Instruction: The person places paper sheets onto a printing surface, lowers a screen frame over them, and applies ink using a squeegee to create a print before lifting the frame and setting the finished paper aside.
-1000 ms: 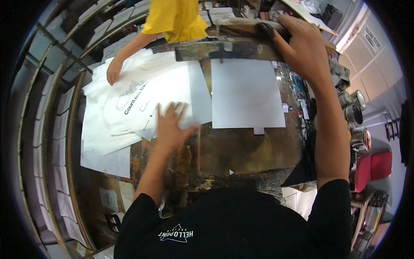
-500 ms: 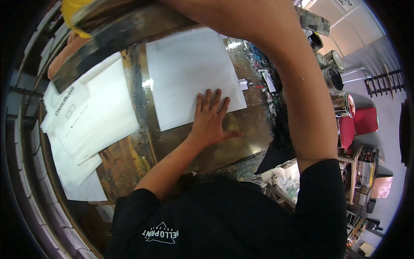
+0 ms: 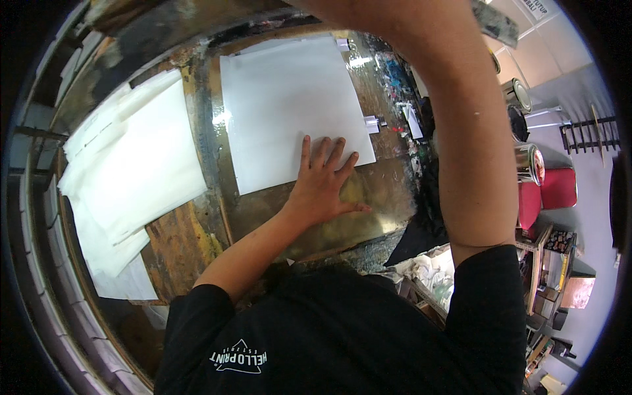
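Note:
My left hand (image 3: 321,191) lies flat with its fingers spread. The fingertips rest on the near edge of a white sheet (image 3: 289,99), while the thumb reaches onto the stained board (image 3: 316,230) below it. My right forearm (image 3: 475,138) stretches up along the right side, and the hand is cut off by the top edge of the view. Small pale tabs, one of them a clip-like piece (image 3: 374,124), stick out at the sheet's right side. To the left, a loose pile of thin white sheets (image 3: 145,164) sits on the worn table.
A dark, blurred frame (image 3: 141,33) stands at the upper left. Paint cans (image 3: 526,164) line the right side, near a red chair (image 3: 559,191) and a wall rack (image 3: 589,135). Racks with pale layers (image 3: 66,289) run along the left. A black cloth (image 3: 421,234) hangs by the board.
The dark frame at the upper left has shifted up, and a yellow garment and another person's arm there have gone from view. Print on the left pile is now mostly covered. My left hand stays put.

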`<action>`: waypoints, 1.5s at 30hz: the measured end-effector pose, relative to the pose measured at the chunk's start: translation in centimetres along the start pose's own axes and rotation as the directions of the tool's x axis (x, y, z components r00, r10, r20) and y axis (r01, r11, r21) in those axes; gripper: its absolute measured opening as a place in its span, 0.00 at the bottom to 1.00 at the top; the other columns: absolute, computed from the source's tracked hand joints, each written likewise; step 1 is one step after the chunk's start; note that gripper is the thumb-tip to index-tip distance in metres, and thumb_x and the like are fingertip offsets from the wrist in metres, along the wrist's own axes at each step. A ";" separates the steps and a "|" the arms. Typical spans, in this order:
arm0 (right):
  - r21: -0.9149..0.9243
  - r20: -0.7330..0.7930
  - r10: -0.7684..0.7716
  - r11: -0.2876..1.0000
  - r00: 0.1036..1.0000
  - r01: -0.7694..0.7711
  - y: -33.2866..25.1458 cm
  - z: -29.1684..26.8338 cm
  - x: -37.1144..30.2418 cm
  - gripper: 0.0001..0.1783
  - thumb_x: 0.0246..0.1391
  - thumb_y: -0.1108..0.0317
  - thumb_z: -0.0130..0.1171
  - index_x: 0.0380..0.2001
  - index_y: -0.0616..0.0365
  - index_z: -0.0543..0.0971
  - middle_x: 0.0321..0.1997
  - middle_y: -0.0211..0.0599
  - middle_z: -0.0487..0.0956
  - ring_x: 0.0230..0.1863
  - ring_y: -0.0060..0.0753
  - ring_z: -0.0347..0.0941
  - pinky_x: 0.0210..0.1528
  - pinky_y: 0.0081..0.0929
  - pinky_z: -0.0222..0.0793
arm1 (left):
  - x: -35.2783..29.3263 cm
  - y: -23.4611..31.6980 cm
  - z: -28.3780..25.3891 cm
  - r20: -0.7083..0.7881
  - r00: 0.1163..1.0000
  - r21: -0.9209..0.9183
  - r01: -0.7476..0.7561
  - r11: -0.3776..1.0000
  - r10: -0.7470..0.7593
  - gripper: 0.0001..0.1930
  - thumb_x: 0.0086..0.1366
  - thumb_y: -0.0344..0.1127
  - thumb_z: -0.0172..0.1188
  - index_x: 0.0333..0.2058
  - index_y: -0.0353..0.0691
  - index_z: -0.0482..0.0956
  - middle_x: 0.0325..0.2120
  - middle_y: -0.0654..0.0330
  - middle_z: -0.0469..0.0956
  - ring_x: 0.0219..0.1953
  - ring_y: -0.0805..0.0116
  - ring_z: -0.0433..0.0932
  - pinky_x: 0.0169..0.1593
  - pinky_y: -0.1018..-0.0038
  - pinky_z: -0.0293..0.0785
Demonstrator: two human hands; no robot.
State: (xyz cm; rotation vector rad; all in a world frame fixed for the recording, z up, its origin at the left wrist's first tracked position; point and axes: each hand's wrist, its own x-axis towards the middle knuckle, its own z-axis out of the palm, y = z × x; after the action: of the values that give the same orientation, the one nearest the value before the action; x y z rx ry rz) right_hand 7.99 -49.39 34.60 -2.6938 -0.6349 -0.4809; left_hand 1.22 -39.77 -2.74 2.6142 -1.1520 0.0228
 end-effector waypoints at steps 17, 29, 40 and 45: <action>-0.122 0.307 -0.147 0.974 0.940 0.192 7.6 17.8 -10.6 0.33 0.45 0.70 0.73 0.54 0.53 0.69 0.48 0.40 0.75 0.56 0.48 0.73 0.58 0.51 0.60 | -16.0 -5.9 -11.1 -0.191 0.619 -0.900 0.199 0.388 -0.762 0.61 0.41 0.48 0.91 0.70 0.28 0.68 0.54 0.51 0.84 0.57 0.60 0.81 0.66 0.58 0.71; -0.456 -0.074 -0.126 0.887 0.989 0.079 19.9 34.9 7.4 0.29 0.48 0.70 0.72 0.53 0.49 0.72 0.49 0.34 0.76 0.57 0.43 0.73 0.58 0.56 0.60 | -18.6 -8.0 -4.8 -0.353 0.718 -0.335 0.502 0.797 -0.600 0.70 0.36 0.73 0.81 0.70 0.26 0.67 0.35 0.61 0.84 0.37 0.63 0.78 0.53 0.61 0.59; -0.397 -0.058 -0.122 0.913 0.991 0.089 17.2 34.1 3.7 0.27 0.47 0.70 0.72 0.49 0.49 0.71 0.46 0.33 0.76 0.53 0.40 0.74 0.56 0.53 0.61 | -18.6 -7.6 -5.6 -0.278 0.687 -0.281 0.610 0.741 -0.671 0.64 0.36 0.70 0.82 0.70 0.37 0.73 0.39 0.55 0.69 0.45 0.54 0.68 0.54 0.56 0.59; -0.454 -0.027 -0.050 0.890 0.998 0.032 15.4 33.8 1.7 0.18 0.55 0.73 0.63 0.49 0.49 0.75 0.46 0.32 0.78 0.53 0.41 0.76 0.58 0.56 0.61 | -18.3 -7.6 -5.5 -0.294 0.695 -0.259 0.603 0.755 -0.656 0.62 0.37 0.69 0.82 0.68 0.37 0.75 0.41 0.54 0.71 0.47 0.54 0.69 0.58 0.54 0.59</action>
State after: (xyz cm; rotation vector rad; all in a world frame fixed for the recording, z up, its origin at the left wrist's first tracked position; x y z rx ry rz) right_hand 25.08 -48.67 1.64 -3.1015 -0.6344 -0.7761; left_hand -5.24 -20.28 -1.71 2.5755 -0.0807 0.2674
